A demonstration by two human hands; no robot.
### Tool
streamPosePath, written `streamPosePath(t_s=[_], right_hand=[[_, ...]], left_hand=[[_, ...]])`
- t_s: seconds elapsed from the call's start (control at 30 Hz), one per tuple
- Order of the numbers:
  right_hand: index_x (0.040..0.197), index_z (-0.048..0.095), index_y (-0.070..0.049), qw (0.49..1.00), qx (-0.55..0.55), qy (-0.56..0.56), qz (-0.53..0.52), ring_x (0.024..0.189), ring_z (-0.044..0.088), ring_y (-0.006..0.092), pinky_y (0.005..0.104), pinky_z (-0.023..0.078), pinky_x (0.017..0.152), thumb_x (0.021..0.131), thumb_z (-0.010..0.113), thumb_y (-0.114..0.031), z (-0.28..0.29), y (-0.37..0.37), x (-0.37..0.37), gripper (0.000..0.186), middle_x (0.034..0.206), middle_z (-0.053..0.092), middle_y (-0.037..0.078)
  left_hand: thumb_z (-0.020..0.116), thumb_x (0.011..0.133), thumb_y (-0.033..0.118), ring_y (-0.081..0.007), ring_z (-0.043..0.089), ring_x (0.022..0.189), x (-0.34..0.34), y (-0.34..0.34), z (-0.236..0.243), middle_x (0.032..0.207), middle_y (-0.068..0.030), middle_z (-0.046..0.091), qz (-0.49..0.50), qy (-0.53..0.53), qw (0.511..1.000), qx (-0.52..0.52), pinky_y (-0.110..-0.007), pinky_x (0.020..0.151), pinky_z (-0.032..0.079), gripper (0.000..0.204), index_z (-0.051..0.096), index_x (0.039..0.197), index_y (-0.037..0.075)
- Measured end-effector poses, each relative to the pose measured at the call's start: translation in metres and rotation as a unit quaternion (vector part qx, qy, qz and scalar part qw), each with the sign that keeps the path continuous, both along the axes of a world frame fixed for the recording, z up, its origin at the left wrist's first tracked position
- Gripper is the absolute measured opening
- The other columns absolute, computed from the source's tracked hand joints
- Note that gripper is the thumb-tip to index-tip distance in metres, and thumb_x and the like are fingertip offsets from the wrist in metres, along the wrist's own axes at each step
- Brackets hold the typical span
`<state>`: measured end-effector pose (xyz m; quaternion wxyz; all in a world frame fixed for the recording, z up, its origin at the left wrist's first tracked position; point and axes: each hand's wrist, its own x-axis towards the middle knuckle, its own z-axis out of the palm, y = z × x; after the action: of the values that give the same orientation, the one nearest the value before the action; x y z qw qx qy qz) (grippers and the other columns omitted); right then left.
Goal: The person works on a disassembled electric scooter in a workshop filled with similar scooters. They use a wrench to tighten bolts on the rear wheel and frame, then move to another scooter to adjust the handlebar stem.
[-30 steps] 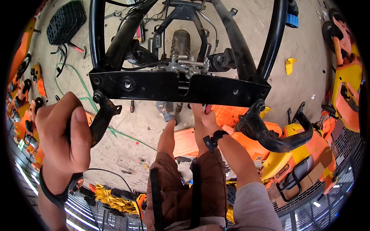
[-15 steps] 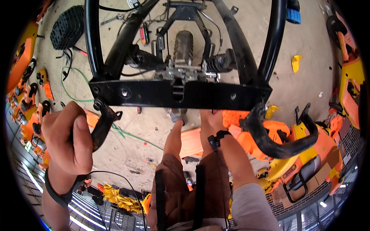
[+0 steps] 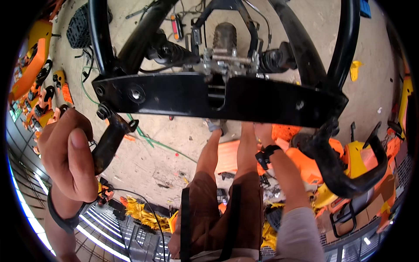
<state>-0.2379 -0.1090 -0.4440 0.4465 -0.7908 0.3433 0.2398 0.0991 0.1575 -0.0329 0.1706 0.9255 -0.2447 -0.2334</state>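
Observation:
A black metal vehicle frame fills the upper half, its wide crossbar (image 3: pixel 174 96) running from left to right in front of me. Below the crossbar's left end a bent black tube (image 3: pixel 107 150) sticks out. My left hand (image 3: pixel 70 157) is wrapped round the end of that tube, thumb on top. Under the crossbar shows the back of my right hand (image 3: pixel 264 134), its fingers hidden behind the metal. Another curved black tube (image 3: pixel 349 187) hangs from the right end. Behind the crossbar lie a coil spring (image 3: pixel 231 58) and a dark knobbly tyre (image 3: pixel 225 36).
Orange and yellow body panels (image 3: pixel 360 159) lie at the right, with more orange parts (image 3: pixel 32 74) along the left. A black plastic crate-like part (image 3: pixel 80 28) rests on the floor at the upper left. A green cord (image 3: pixel 146 137) crosses the concrete; my legs (image 3: pixel 209 153) stand below the crossbar.
The frame appears larger, shifted and tilted, its right end lower; the floor things shift right too. My left hand keeps its hold on the tube. My right hand is farther right.

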Motion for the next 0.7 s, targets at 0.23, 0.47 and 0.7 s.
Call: streamPosePath(t_s=[0.23, 0.47, 0.7], right_hand=[[0.076, 0.059, 0.004, 0.948, 0.142, 0.28, -0.041, 0.06, 0.061, 0.0221, 0.0351, 0.046, 0.053, 0.07, 0.062, -0.02, 0.051, -0.017, 0.031, 0.025, 0.064, 0.06, 0.012], [0.074, 0.058, -0.001, 0.977, 0.071, 0.176, -0.097, 0.043, 0.054, 0.0185, 0.0322, 0.041, 0.04, 0.073, 0.059, -0.012, 0.025, 0.003, 0.023, 0.011, 0.055, 0.056, 0.007], [0.07, 0.061, 0.004, 0.975, -0.017, 0.223, -0.004, 0.05, 0.061, 0.023, 0.0353, 0.046, 0.047, 0.068, 0.061, -0.019, 0.029, 0.003, 0.015, 0.024, 0.058, 0.06, 0.013]], left_hand=[[0.042, 0.084, 0.01, -0.0206, 0.035, 0.036, 0.0, 0.002, -0.012, 0.048, -0.0069, 0.034, 0.03, 0.007, 1.0, -0.005, -0.032, 0.039, 0.025, 0.024, 0.044, 0.062, 0.0], [0.04, 0.086, 0.015, -0.0196, 0.037, 0.038, -0.002, 0.001, -0.003, 0.05, -0.0076, 0.037, 0.025, -0.037, 0.999, -0.018, -0.03, 0.04, 0.025, 0.029, 0.043, 0.062, -0.002], [0.041, 0.087, 0.011, -0.0182, 0.034, 0.036, -0.005, 0.0, -0.014, 0.047, -0.0062, 0.031, 0.048, -0.023, 0.998, -0.027, -0.03, 0.04, 0.024, 0.028, 0.038, 0.061, 0.001]])
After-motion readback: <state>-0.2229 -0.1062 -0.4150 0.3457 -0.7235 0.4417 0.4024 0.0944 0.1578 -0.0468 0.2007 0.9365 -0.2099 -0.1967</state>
